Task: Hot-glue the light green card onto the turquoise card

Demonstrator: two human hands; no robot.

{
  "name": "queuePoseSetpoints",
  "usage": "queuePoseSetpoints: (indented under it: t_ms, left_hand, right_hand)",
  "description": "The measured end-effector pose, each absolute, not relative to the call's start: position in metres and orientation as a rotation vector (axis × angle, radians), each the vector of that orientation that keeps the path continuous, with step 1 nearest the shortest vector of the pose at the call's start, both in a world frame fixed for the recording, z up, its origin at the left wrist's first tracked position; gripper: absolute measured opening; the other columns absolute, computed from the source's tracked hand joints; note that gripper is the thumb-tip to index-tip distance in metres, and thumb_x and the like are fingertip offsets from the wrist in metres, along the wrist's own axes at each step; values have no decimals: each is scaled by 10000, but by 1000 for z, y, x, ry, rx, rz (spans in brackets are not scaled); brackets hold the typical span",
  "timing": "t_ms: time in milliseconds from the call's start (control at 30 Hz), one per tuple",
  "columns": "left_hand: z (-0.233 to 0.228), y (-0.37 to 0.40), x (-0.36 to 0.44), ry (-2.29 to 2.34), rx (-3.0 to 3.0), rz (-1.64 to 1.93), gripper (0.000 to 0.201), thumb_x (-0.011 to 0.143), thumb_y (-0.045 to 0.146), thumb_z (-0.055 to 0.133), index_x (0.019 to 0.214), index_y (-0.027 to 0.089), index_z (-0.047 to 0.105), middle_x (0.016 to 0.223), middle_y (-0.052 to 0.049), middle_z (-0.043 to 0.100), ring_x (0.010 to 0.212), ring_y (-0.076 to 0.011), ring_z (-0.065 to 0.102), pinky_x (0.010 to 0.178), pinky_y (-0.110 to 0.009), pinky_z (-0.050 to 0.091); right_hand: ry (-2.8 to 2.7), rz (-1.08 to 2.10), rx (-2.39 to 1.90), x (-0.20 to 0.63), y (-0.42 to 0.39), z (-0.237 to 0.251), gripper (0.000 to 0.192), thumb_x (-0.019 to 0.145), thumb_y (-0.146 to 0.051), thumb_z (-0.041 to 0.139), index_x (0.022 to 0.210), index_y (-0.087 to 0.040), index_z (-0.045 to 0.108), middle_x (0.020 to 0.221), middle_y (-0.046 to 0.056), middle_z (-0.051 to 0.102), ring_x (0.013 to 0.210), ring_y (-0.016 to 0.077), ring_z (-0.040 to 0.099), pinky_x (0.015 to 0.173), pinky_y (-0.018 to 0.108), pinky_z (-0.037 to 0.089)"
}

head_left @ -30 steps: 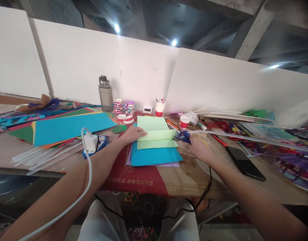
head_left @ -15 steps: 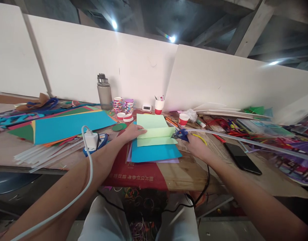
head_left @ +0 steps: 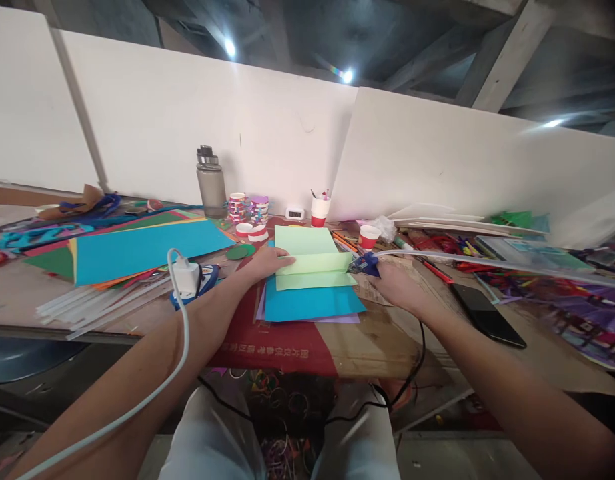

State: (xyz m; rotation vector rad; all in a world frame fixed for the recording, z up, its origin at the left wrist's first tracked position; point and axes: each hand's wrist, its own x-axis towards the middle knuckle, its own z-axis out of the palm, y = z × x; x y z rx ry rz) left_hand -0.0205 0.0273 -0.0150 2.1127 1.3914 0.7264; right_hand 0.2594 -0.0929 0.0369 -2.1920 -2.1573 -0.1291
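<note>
Head view: left hand [head_left: 265,261] flat, pressing green paper [head_left: 310,257]; right hand [head_left: 395,287] grasping glue gun [head_left: 363,265] at paper's right edge.

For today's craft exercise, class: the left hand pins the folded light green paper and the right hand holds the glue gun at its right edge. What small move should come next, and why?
Probably draw the glue gun leftward along the fold of the light green paper: its nozzle sits at the right edge, and the left hand pins the sheet flat while the right hand grips the gun.

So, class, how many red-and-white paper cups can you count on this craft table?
2. One paper cup stands by the back wall holding pens, right of the small clock; the other cup sits nearer, just beyond the right hand. The clutter may hide others.
</note>
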Motion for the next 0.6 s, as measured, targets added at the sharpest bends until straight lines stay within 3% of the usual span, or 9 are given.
queuePoseSetpoints:
  t_ms: [100, 233, 600]
  left_hand:
    - [-15, 28, -20, 1394, 2153, 690, 470, 693, 552, 564, 866, 141, 709, 998, -72, 704, 941, -277, 618, 767, -291, 480]
    - [-13, 27, -20, 1367, 2188, 652, 461, 721, 554, 518, 815, 141, 701, 893, -66, 708, 879, -275, 624, 723, -298, 475]
    - [-5, 21, -18, 1266, 2310, 695, 481, 770, 586, 492, 788, 159, 714, 764, -27, 689, 763, -202, 598, 660, -254, 436]
  right_hand:
    - [-2178, -123, -2178, 260, -96, 40, 295, 908, -325, 447, 1053, -123, 606, 1102, 173, 662, 939, 231, 633, 778, 265, 419]
    - [-2184, -172, -2182, 257, -97, 43, 303, 908, -319, 444, 1055, -118, 616, 1082, 182, 669, 969, 243, 625, 807, 276, 412]
    - [-2096, -50, -2166, 262, -89, 29, 349, 913, -398, 450, 1057, -122, 609, 1039, 171, 678, 931, 247, 632, 796, 291, 417]
